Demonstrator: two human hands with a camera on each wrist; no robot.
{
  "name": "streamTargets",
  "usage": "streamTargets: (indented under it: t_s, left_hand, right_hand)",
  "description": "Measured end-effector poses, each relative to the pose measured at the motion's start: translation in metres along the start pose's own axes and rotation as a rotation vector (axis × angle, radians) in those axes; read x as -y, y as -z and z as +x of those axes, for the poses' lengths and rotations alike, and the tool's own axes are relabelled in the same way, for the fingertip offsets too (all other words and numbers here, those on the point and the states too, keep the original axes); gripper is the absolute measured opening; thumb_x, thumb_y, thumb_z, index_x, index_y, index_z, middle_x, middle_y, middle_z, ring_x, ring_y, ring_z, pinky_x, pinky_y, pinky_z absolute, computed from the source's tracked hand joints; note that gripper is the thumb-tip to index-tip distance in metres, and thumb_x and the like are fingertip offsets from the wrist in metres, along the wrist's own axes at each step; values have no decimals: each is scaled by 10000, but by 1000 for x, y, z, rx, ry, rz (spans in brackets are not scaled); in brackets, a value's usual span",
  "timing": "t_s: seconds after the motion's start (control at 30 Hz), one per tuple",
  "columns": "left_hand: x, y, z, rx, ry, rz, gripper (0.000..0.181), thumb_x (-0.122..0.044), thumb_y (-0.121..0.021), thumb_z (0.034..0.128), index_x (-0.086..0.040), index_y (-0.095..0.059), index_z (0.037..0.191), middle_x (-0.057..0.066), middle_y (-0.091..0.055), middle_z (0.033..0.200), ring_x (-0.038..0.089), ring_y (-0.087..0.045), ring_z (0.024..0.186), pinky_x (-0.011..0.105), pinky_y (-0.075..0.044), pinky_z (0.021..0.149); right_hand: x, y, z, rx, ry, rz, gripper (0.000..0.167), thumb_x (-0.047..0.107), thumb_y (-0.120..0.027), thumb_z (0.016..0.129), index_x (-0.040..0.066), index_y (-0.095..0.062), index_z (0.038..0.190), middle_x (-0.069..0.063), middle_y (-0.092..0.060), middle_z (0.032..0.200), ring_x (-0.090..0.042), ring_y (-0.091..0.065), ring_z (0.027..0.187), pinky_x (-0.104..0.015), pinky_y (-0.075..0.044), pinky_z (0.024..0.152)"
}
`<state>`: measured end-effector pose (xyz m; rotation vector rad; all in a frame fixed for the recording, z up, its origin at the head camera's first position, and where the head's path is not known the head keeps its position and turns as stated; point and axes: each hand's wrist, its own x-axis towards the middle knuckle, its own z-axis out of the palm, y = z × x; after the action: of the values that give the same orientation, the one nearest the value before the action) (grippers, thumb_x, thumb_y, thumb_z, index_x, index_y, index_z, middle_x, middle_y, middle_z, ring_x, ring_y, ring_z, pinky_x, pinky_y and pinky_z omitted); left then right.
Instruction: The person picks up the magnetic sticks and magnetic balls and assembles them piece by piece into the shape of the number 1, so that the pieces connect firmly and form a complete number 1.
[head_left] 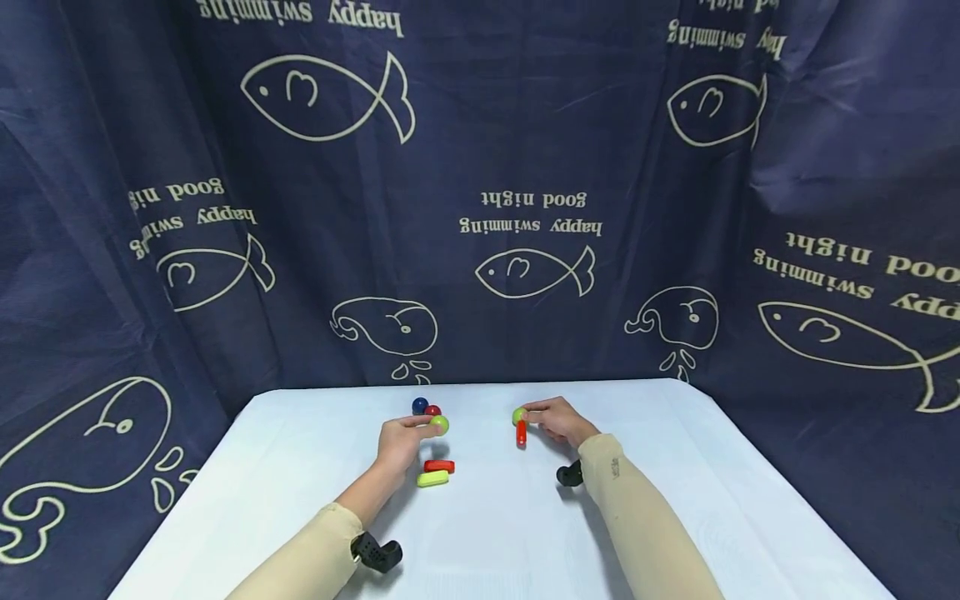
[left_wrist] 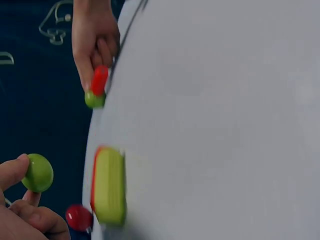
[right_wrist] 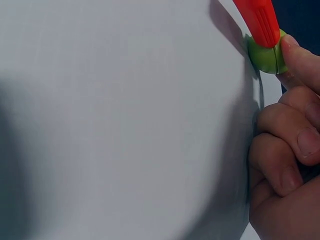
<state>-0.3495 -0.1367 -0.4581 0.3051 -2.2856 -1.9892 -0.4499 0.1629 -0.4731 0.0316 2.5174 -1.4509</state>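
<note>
While a navy curtain printed with pale fish, whales and inverted lettering (head_left: 480, 150) hangs behind, a white-covered table (head_left: 495, 533) spreads beneath the person's two hands. Only the head view shows a glossy dark blue ball (head_left: 420, 406), close by a glossy red ball (head_left: 432, 410) (whether they touch is hard to tell); only the right wrist view shows the lower fingers of the right hand (head_left: 558, 419) curled inward. Between its fingertips, parted just enough to clasp it, the left hand (head_left: 397, 443) pinches a shiny yellow-green ball (head_left: 440, 425). Well apart from it, the right hand pinches a second yellow-green ball (head_left: 519, 413), against which a red bar (head_left: 521, 434) appears to rest. Nearer the viewer than the left hand, a red oblong block (head_left: 438, 466) and a yellow-green oblong block (head_left: 432, 479) lie side by side.
</note>
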Motion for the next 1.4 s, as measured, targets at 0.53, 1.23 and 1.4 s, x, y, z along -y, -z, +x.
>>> streamTargets:
  t_s: [0.53, 1.23, 1.4]
  left_hand:
    - [0, -41, -42, 104, -63, 27, 328, -177, -839, 758, -24, -779, 1042, 128, -694, 1194, 211, -539, 986, 255, -398, 678]
    - [-7, -84, -53, 150, -66, 35, 307, -143, -844, 739, -25, -788, 1017, 116, -714, 1140, 224, -557, 1011, 296, -422, 724]
    - [-6, -92, -55, 177, -25, 45, 294, -158, -851, 752, -53, -793, 1020, 95, -708, 1176, 250, -564, 1122, 391, -462, 847]
  right_hand:
    - [-13, -15, -2, 6, 12, 31, 373, 305, -751, 902, 182, -724, 1253, 56, -298, 523, -116, -189, 425, -255, -208, 408]
    - [0, -2, 4, -2, -3, -1, 378, 341, -744, 903, 223, -718, 1261, 44, -310, 524, -132, -222, 441, -267, -213, 432]
    - [-2, -3, 4, 10, -8, 15, 370, 327, -746, 907, 210, -720, 1257, 42, -305, 519, -130, -219, 432, -260, -207, 422]
